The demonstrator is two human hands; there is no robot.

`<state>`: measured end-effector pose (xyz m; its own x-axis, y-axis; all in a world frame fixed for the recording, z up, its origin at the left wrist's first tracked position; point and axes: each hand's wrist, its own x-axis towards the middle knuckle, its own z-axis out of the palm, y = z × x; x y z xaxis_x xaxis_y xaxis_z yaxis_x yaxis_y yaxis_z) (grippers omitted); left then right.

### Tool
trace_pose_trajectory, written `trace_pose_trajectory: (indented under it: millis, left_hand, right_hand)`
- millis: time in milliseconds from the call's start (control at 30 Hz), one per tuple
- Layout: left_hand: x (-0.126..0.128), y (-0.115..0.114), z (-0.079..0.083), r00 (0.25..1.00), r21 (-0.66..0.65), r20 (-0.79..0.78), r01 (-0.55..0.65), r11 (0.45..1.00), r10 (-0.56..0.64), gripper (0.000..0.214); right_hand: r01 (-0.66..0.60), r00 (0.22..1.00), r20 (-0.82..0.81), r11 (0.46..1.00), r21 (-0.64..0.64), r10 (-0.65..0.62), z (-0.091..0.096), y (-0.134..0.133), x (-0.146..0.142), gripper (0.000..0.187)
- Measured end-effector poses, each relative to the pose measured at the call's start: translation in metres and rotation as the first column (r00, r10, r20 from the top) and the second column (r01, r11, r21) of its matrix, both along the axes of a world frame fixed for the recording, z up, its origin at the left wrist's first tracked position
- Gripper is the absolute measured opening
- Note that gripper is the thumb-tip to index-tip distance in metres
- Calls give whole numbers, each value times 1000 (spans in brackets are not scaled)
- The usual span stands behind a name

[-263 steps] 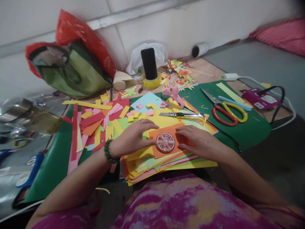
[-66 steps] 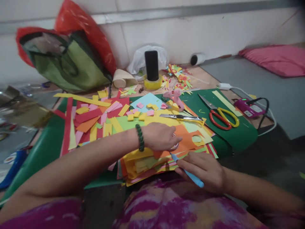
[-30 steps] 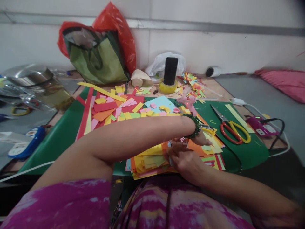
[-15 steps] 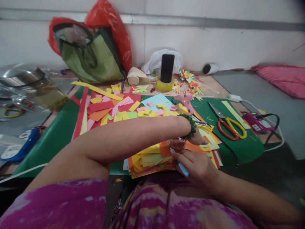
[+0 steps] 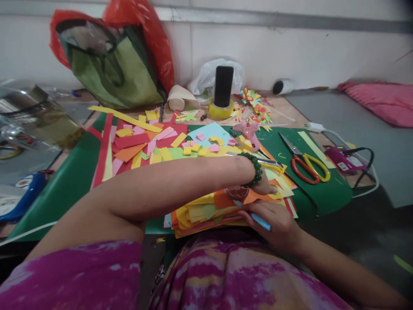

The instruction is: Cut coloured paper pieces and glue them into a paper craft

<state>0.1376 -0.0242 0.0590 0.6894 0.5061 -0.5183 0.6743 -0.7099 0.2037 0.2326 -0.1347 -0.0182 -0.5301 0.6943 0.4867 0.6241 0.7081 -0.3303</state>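
My left hand (image 5: 265,187), with a green bead bracelet (image 5: 254,170) at its wrist, reaches across to the right over the paper stack (image 5: 193,215). One finger shows stretched out on yellow paper; the others are hidden. Beneath that wrist, a small clear round object (image 5: 237,192) rests on an orange sheet; its kind is unclear. Close in front, my right hand (image 5: 274,219) is closed around a slim blue pen (image 5: 260,221), tip pointing left toward the round object. Beyond the left wrist lie a metal-bladed cutter with a yellow part (image 5: 271,164) and a pink glue gun (image 5: 250,132).
Red-and-yellow scissors (image 5: 306,165) lie on the green mat (image 5: 332,193), near a purple power adapter (image 5: 345,158) with cables. Cut paper pieces (image 5: 132,141) cover the mat's left. Behind are a phone (image 5: 223,86), yellow tape roll (image 5: 221,111), paper flowers (image 5: 254,101) and green bag (image 5: 119,73).
The right hand has shifted slightly right and tilted the pen, so more of its blue body shows. My left hand stays almost in place. The whole view has moved a little.
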Motion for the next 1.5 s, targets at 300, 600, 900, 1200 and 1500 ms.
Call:
trace_pose_trajectory:
  millis: [300, 600, 900, 1200, 1500]
  left_hand:
    - [-3, -2, 6, 992, 57, -101, 87, 995, -81, 65]
    - [-15, 19, 4, 995, -27, 46, 84, 996, -83, 52]
    - [-70, 34, 13, 707, -499, 577, -91, 862, 409, 68]
    - [-86, 21, -32, 597, -658, 650, 133, 741, 470, 100]
    - [-87, 10, -24, 614, -559, 692, 124, 820, 379, 95]
  right_hand:
    - [204, 959, -151, 955, -215, -239, 4, 12, 31, 19]
    - [300, 899, -323, 953, -35, -295, 10, -3, 45, 10]
    - [361, 785, -542, 932, 7, -300, 25, -8, 43, 10]
    - [164, 765, -623, 985, -57, -163, 46, 18, 8, 4]
    - [108, 793, -600, 993, -38, -109, 41, 28, 0, 4]
